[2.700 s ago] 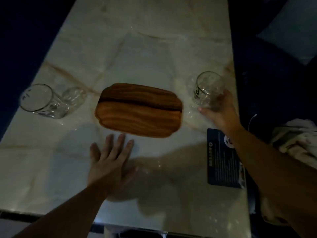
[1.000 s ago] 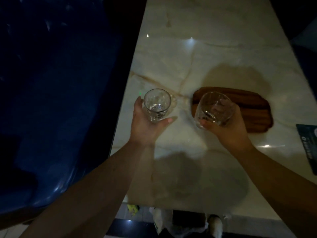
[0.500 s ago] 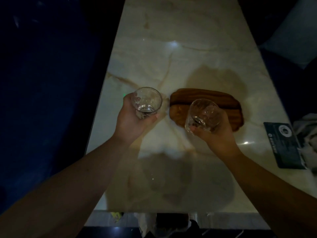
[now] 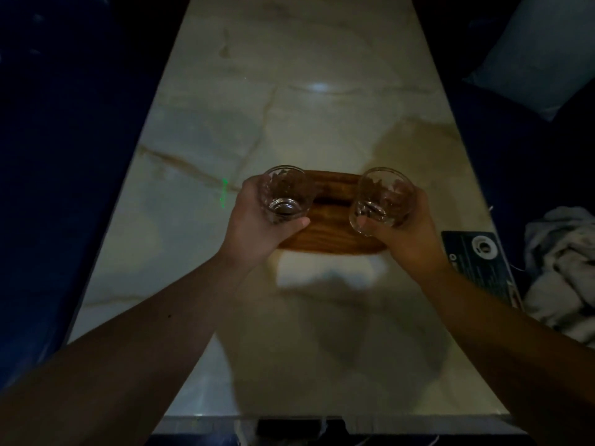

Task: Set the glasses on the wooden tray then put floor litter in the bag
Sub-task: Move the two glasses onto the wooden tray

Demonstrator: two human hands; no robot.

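Lowering both tumblers: left hand [image 4: 254,226] clamps left glass [image 4: 286,196], right hand [image 4: 409,235] clamps right glass [image 4: 381,197]; set upright at wooden tray's [image 4: 331,231] 9 and 3 o'clock.

Showing are two glasses, left glass [image 4: 287,197] and right glass [image 4: 382,197], one wooden tray [image 4: 331,234], one dark card [image 4: 479,263], two hands.

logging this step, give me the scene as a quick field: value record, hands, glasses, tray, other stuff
left hand: holds the left glass over the tray's left end
right hand: holds the right glass over the tray's right end
glasses: both upright; set down or not, cannot tell
wooden tray: on the marble table, between the hands
dark card: at the table's right edge
crumpled cloth: right of the table
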